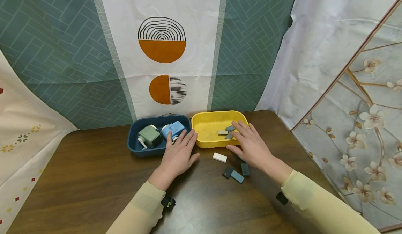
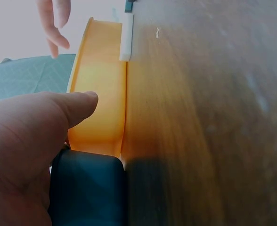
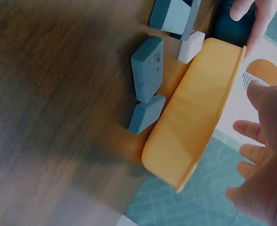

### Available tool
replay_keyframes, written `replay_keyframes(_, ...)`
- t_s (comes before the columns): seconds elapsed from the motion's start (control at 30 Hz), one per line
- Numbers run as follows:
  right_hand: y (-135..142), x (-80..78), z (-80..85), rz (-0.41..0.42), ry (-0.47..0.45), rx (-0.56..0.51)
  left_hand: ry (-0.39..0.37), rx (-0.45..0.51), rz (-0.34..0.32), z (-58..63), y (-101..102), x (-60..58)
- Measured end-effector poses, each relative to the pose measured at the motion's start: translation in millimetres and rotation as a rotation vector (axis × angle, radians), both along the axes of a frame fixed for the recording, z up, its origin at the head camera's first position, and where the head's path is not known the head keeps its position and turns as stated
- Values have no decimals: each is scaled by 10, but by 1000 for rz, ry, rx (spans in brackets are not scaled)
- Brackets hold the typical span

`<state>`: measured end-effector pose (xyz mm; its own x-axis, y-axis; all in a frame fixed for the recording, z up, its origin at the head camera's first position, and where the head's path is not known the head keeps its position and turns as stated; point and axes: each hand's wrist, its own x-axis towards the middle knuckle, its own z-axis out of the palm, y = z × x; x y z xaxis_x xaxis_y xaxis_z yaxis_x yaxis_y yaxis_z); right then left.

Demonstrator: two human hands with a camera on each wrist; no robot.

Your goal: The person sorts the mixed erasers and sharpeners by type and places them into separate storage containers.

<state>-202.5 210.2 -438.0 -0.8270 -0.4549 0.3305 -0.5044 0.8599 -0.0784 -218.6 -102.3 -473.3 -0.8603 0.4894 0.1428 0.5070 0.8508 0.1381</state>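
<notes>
My left hand (image 1: 178, 154) is over the front right part of a navy-blue bin (image 1: 132, 146), fingers stretched out and holding nothing. In the bin are a green boxy thing (image 1: 150, 136) with a white spout-like part and a light-blue boxy thing (image 1: 174, 126), partly behind my fingers. Over the front right of a yellow tray (image 1: 204, 131) hovers my right hand (image 1: 253, 146), its fingers apart and loosely bent, with nothing between them in the right wrist view (image 3: 265, 155). Inside the tray lie a whitish block (image 1: 223, 132) and blue-grey blocks (image 1: 230, 128), like erasers.
In front of the tray, a white block (image 1: 220, 157), a black block (image 1: 228, 172), a blue block (image 1: 237, 176) and a dark teal block (image 1: 245, 169) lie on the brown table (image 1: 103, 185). Another dark block is partly hidden under my right hand. A patterned curtain (image 1: 201, 52) hangs behind.
</notes>
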Motion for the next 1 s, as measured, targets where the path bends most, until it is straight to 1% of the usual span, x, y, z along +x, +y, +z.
replay_keyframes(0.37, -37, 92, 0, 31, 6, -9, 5, -4, 0, -7, 2, -3)
replay_keyframes(0.7, -63, 175, -33, 54, 17, -3, 4, -8, 4, -2, 9, -3)
replay_keyframes(1.0, -99, 239, -84, 75, 6, 0, 4, -11, 4, 0, 9, 1)
